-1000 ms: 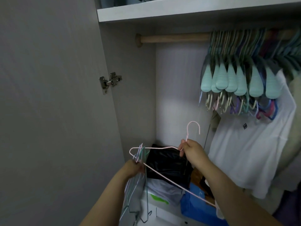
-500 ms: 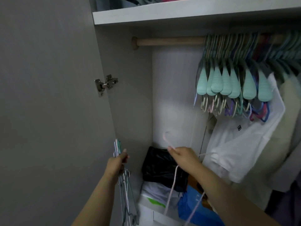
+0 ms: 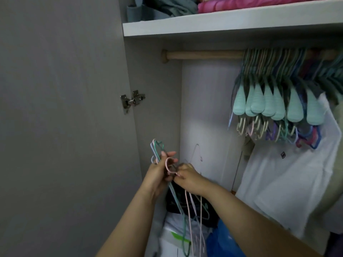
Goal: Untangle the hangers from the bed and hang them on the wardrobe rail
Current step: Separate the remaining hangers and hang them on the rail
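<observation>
— Hangers first: why is that bunch of hangers [image 3: 157, 151] kept so low, over by the door panel [image 3: 61, 127]?
— Likely to keep the hooks stacked together so they can go up as one lot. The left hand [image 3: 157, 175] is raised with its wrist upright, its fingers curled round the necks, and the wire bodies hang straight down past the forearm.
— And the pink hanger [image 3: 169, 166]?
— Its hook sits right against the bunch. The right hand [image 3: 187, 178] comes in from the right, knuckles up, pinching it just below the hook; I'd judge it is being added to the bundle, though the fingertips overlap there and the contact is hard to read.
— How far from the goal?
— The wardrobe rail [image 3: 204, 54] is well above both hands, its left stretch bare, with teal hangers [image 3: 274, 104] crowded to the right.
</observation>
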### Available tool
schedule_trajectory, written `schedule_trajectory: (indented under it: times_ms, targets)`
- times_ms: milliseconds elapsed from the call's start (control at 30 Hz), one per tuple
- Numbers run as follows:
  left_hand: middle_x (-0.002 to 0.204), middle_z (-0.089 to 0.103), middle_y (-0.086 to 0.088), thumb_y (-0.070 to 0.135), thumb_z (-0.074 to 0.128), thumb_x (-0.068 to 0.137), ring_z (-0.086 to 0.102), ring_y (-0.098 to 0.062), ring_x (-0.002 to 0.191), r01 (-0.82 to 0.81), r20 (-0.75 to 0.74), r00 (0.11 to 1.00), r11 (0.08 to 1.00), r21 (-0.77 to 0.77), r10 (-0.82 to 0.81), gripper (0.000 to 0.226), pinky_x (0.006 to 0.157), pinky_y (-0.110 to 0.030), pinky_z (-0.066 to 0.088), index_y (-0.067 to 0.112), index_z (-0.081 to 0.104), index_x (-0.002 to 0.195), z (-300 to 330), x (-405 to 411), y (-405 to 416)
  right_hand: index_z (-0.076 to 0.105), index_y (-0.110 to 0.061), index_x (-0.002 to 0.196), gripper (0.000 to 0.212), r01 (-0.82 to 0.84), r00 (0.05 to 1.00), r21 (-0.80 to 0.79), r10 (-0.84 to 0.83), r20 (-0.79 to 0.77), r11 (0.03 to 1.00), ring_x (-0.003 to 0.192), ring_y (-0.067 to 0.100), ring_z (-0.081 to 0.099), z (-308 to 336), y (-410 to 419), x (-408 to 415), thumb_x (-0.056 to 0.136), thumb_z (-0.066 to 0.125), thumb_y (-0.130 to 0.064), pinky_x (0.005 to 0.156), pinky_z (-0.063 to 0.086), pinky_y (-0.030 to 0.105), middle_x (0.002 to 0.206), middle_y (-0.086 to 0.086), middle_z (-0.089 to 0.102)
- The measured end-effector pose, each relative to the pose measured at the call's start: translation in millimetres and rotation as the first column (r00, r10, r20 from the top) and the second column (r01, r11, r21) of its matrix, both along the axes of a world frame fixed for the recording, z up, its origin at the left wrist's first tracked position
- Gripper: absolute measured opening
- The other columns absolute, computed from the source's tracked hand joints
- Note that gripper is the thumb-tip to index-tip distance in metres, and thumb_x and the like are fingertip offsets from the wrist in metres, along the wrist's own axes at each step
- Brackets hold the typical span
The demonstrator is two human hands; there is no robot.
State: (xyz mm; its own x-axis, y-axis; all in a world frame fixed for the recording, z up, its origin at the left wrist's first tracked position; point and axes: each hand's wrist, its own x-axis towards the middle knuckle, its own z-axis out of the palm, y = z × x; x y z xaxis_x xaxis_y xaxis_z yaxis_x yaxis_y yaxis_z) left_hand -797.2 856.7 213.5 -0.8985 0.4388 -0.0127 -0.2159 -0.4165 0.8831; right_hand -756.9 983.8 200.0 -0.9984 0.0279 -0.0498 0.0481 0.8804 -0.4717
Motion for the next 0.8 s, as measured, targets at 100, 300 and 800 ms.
schedule_trajectory:
  times_ms: [100,300,800]
  targets:
    - [0.069,0.045,-0.004,0.035,0.042,0.1,0.03,-0.003,0.037,0.08,-0.018,0.997,0.997,-0.008,-0.08,0.032,0.033,-0.014,0.02,0.014,0.055,0.079,10.8,-1.0,8.5,0.051,-0.015,0.122,0.05,-0.021,0.993,-0.123,0.007,-0.118,0.992,0.121,0.018,0.042,-6.9,8.4,10.2,0.074,0.052,-0.032,0.103,0.038,0.028,0.128,-0.002,0.039]
    - [0.059,0.032,0.004,0.03,0.039,0.103,0.02,-0.001,0.036,0.073,-0.06,0.996,0.997,0.037,-0.071,0.034,0.035,-0.013,0.011,0.021,0.048,0.071,34.6,-27.5,4.5,0.017,-0.02,0.15,0.074,0.277,0.961,-0.279,-0.257,0.105,0.919,0.138,0.019,0.03,-22.8,59.7,34.5,0.086,0.054,-0.01,0.107,0.028,0.02,0.152,0.004,0.021]
    - [0.093,0.053,-0.004,0.025,0.043,0.102,0.037,-0.01,0.059,-0.164,-0.244,0.963,0.968,-0.189,0.116,0.014,0.049,-0.021,0.032,0.017,0.047,0.092,64.0,-47.3,4.3,0.05,-0.022,0.095,0.013,0.283,0.911,-0.928,-0.371,0.18,0.245,0.057,0.012,0.037,49.0,69.3,31.2,0.088,0.06,-0.026,0.04,0.031,0.02,0.073,0.0,0.039]
